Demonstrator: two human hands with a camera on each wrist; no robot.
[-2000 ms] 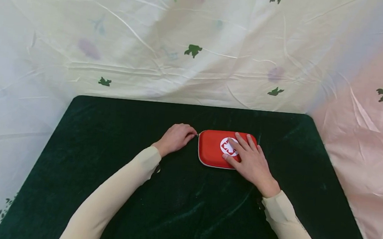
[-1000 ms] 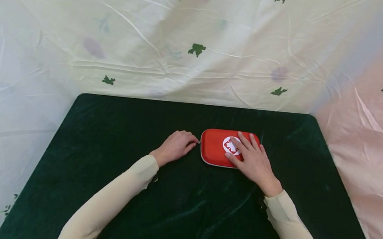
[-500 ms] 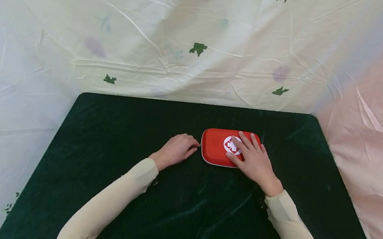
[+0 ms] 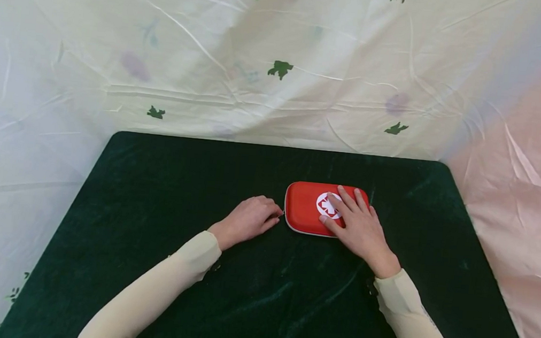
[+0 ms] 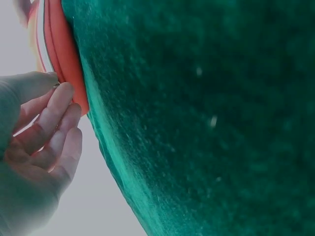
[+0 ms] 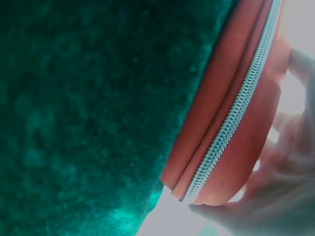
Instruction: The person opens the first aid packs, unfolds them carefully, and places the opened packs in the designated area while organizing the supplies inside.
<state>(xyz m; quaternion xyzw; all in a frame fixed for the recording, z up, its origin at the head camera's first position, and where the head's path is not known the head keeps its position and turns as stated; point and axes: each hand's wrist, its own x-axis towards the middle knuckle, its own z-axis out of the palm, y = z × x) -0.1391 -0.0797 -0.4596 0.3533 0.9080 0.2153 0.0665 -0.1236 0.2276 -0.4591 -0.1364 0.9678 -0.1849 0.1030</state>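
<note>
A red zippered first-aid case with a white round emblem lies flat on the dark green cloth. My left hand is at its left side, thumb and fingertips pinching the small metal zipper pull. Most of the pull is hidden by the fingers. My right hand rests on the right part of the lid, fingers spread and partly covering the emblem. In the right wrist view the silver zipper teeth run meshed along the near side, with the right hand against the lid.
Dark green velvet covers the table, with a few creases in front of the case. Pale fabric printed with green leaves hangs behind and at both sides of the table.
My left hand has slid toward me along the case's left side with the zipper pull pinched. The right hand stays spread on the lid. The head view has shifted slightly.
</note>
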